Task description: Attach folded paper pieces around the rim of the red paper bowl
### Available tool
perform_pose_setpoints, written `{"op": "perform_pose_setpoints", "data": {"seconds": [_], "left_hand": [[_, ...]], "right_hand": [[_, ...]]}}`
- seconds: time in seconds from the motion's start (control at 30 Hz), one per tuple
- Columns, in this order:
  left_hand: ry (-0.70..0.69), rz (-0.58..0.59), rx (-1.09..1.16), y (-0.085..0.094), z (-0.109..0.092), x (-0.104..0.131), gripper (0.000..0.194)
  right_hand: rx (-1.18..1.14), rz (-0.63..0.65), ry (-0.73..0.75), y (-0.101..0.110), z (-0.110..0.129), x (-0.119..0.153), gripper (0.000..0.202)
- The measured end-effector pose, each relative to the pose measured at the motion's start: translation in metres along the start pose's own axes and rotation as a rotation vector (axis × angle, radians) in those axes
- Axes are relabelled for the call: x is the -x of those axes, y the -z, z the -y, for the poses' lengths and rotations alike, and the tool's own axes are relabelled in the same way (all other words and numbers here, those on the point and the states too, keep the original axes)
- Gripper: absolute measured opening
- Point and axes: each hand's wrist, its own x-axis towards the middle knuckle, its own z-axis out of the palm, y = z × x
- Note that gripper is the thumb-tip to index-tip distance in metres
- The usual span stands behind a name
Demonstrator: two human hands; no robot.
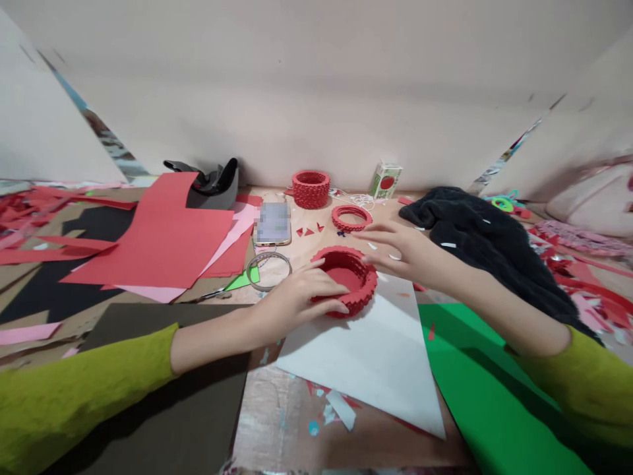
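A round red folded-paper bowl [363,300] with a jagged rim rests on a white sheet [376,356] in the middle. My left hand [309,293] lies over its left side, fingers apart, fingertips on the rim. Above its right rim is my right hand [398,249], fingers spread, holding nothing; whether it touches the rim is unclear. A thinner red ring [352,218] lies just beyond my right hand. Farther back stands a taller red paper ring [310,190]. Several small red triangles [309,231] lie near the phone.
Left are a phone [273,223], a grey ring [268,271], scissors [210,295], red sheets [158,244] and a black cap [217,188]. Right are dark cloth [459,224] and green card [484,382]. A small box [386,180] stands by the back wall.
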Motion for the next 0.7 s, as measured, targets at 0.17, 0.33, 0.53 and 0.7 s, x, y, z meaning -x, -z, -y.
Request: {"op": "perform_pose_setpoints", "data": {"seconds": [0.17, 0.33, 0.53, 0.7], "left_hand": [[0.03, 0.021, 0.006, 0.002, -0.002, -0.001, 0.02], [0.022, -0.022, 0.09, 0.008, -0.005, -0.002, 0.024], [0.305, -0.25, 0.137, 0.007, 0.011, -0.02, 0.052], [0.417, -0.217, 0.241, -0.004, 0.026, -0.035, 0.041]], "right_hand": [[-0.316, 0.432, 0.2, 0.004, -0.016, 0.006, 0.031], [-0.455, 0.337, 0.182, -0.003, -0.021, 0.006, 0.032], [-0.379, -0.111, -0.11, -0.025, -0.016, -0.006, 0.036], [-0.303, -0.027, -0.025, -0.046, -0.007, -0.028, 0.028]]}}
